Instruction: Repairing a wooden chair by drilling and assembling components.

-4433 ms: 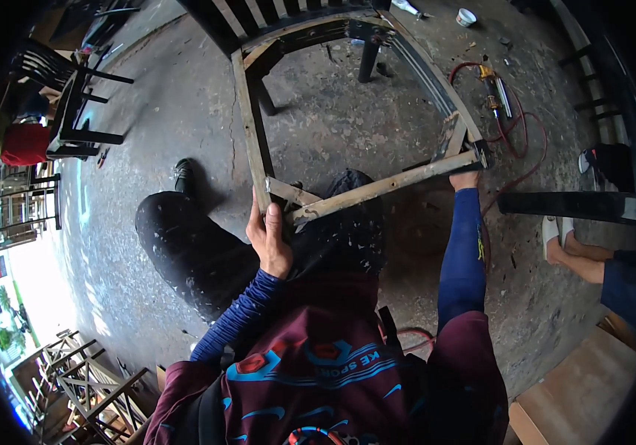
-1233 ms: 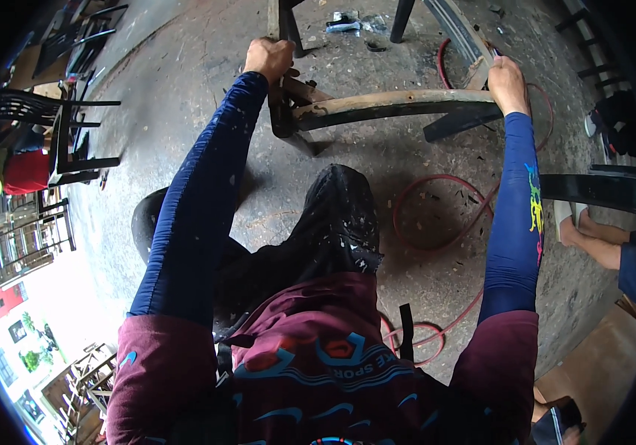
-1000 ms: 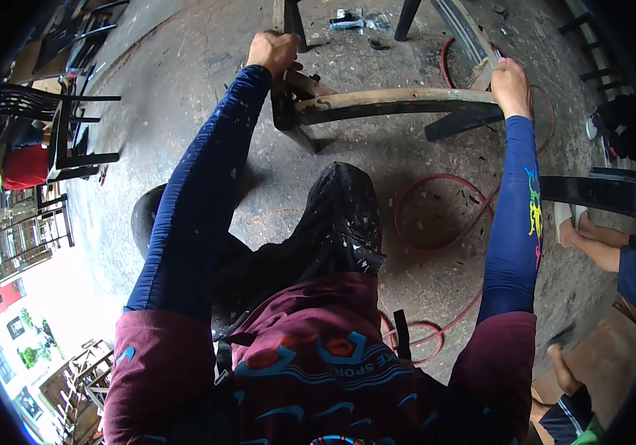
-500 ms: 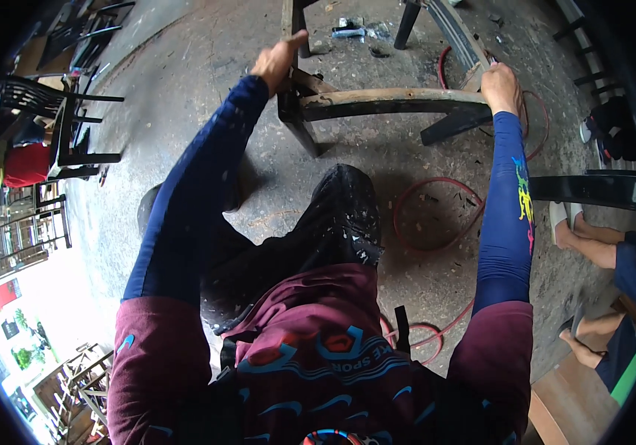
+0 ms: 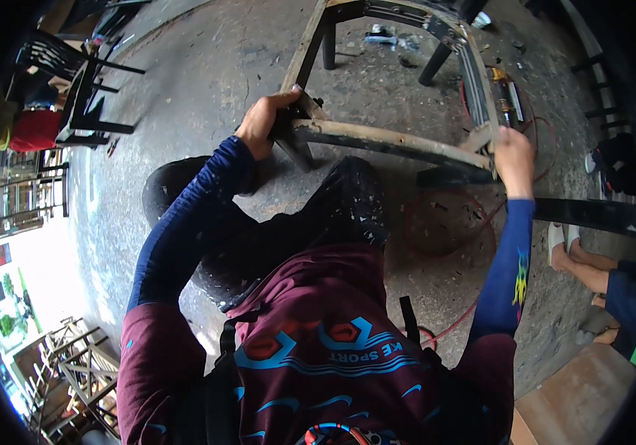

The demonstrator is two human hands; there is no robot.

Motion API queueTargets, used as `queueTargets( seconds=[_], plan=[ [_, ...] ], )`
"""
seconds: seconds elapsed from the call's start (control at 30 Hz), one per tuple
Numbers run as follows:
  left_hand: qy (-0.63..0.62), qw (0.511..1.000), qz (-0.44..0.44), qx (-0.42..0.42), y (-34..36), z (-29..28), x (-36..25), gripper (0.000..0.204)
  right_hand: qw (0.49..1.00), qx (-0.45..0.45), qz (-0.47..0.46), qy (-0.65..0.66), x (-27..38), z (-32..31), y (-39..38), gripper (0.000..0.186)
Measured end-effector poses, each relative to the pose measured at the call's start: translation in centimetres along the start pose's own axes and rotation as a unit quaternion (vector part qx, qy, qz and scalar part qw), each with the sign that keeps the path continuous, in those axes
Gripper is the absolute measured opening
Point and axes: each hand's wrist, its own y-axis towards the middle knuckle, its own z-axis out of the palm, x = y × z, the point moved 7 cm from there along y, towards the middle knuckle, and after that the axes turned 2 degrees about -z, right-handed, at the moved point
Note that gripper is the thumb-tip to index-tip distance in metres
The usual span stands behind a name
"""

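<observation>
In front of me is a seatless chair frame, painted black with bare, worn wood along its upper edges. Black legs point down from its corners; I cannot tell whether all of them touch the floor. My left hand is wrapped round the near left corner, thumb on top beside a wooden corner brace. At the near right corner my right hand is closed on the side rail, its fingertips partly hidden. Just beyond that hand, a yellow and black tool lies on the floor.
A red hose loops across the concrete floor on the right. Small litter lies beyond the frame. Dark chairs stand at the left, and a long black wooden part juts in from the right. Another person's legs are at the right edge.
The chair frame has come nearer and turned slightly, its right side closer to me. Both hands moved with it; my left fingers have wrapped round the corner. More of the yellow and black tool shows.
</observation>
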Motion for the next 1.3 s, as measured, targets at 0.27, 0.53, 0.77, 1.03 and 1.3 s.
queueTargets(
  seconds=[0.27,0.53,0.77,1.03,1.3],
  plan=[
    [0.289,0.943,0.125,-0.108,-0.6,-2.2,1.1,0.069,0.848,0.213,-0.050,0.483,16.1,2.2,-2.1,0.025],
    [0.290,0.937,0.153,-0.118,-2.0,-0.4,0.6,0.077,0.879,0.329,-0.157,0.307,22.8,11.0,-4.2,0.026],
    [0.179,0.969,0.142,-0.094,-1.1,-1.1,2.0,0.066,0.849,0.386,-0.081,0.352,22.0,13.4,-4.2,0.028],
    [0.121,0.984,0.113,-0.072,-0.9,-0.8,2.3,0.062,0.825,0.407,-0.108,0.377,22.7,13.8,-4.3,0.022],
    [0.102,0.983,0.128,-0.082,-1.1,-0.6,2.1,0.061,0.675,0.568,0.121,0.454,23.5,14.1,-5.1,0.027]
  ],
)
